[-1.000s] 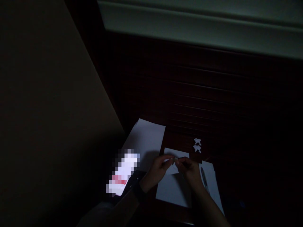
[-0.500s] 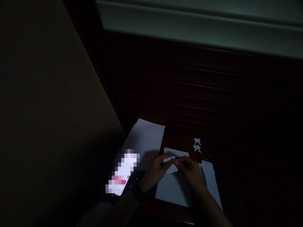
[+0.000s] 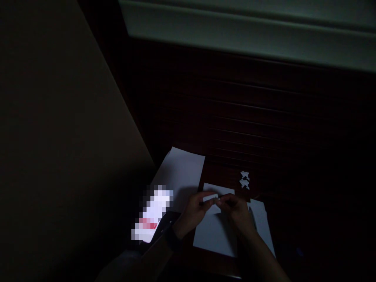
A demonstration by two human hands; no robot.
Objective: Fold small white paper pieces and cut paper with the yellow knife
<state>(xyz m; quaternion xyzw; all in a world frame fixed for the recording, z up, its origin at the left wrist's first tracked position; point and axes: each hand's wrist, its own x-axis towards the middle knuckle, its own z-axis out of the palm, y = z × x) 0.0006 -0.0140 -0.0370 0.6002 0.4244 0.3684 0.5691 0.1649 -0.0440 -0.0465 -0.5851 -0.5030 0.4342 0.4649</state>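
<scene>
A small piece of folded white paper (image 3: 210,198) is pinched between my two hands. My left hand (image 3: 196,207), with a dark band on its wrist, is closed on the paper's left part. At the right end of the paper, the fingertips of my right hand (image 3: 235,209) press together. Both hands are over a white sheet (image 3: 216,237) lying on the dark table. Two small folded paper shapes (image 3: 244,180) lie behind my right hand.
To the left, a larger stack of white paper (image 3: 185,168) lies near a bright, blurred-out screen (image 3: 154,213). On the right, a pen (image 3: 252,217) rests on more white paper (image 3: 263,219). A dark slatted panel (image 3: 235,105) rises behind the table.
Both hands stay in nearly the same place. The fingertips shift very slightly on the folded paper.
</scene>
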